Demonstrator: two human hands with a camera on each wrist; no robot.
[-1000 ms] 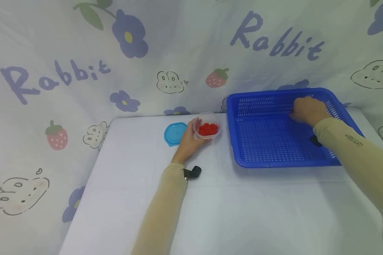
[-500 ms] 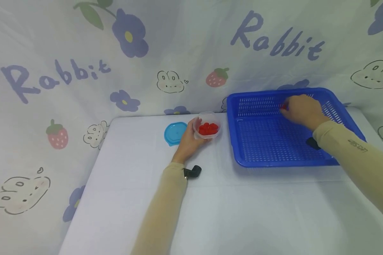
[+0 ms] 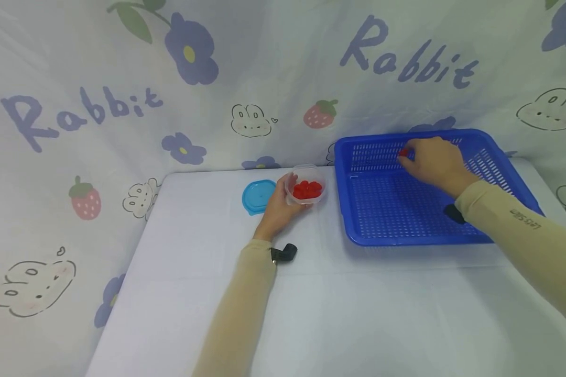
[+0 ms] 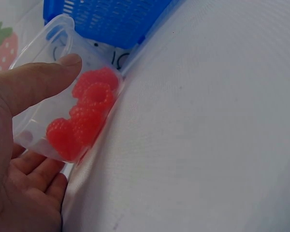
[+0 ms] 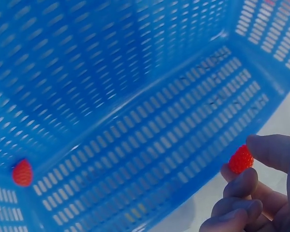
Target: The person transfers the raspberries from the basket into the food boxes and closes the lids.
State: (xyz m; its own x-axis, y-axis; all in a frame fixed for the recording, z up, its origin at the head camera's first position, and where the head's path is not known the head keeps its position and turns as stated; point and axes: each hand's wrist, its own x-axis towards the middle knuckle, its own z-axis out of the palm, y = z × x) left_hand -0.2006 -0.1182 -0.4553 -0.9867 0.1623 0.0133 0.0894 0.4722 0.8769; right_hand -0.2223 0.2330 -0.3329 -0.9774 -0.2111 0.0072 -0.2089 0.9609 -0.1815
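Observation:
My left hand (image 3: 277, 213) grips a small clear plastic tub (image 3: 290, 195) on the white table, thumb on one side and fingers on the other. Several red raspberries (image 4: 87, 113) lie in the bottom of the tub. Over the blue plastic basket (image 3: 351, 230), my right hand (image 3: 436, 159) pinches a single raspberry (image 5: 241, 159) between thumb and fingers. Another raspberry (image 5: 22, 172) lies in a corner of the basket in the right wrist view; in the head view it is hidden.
A light blue lid (image 3: 256, 197) lies flat on the table (image 3: 207, 235) just left of the tub. The basket stands to the right of the tub, with raised slotted walls. A patterned cloth (image 3: 283, 68) hangs behind the table.
My right hand has risen from the basket's right end and moved left with a raspberry now showing at its fingertips. The left hand and the tub have stayed put.

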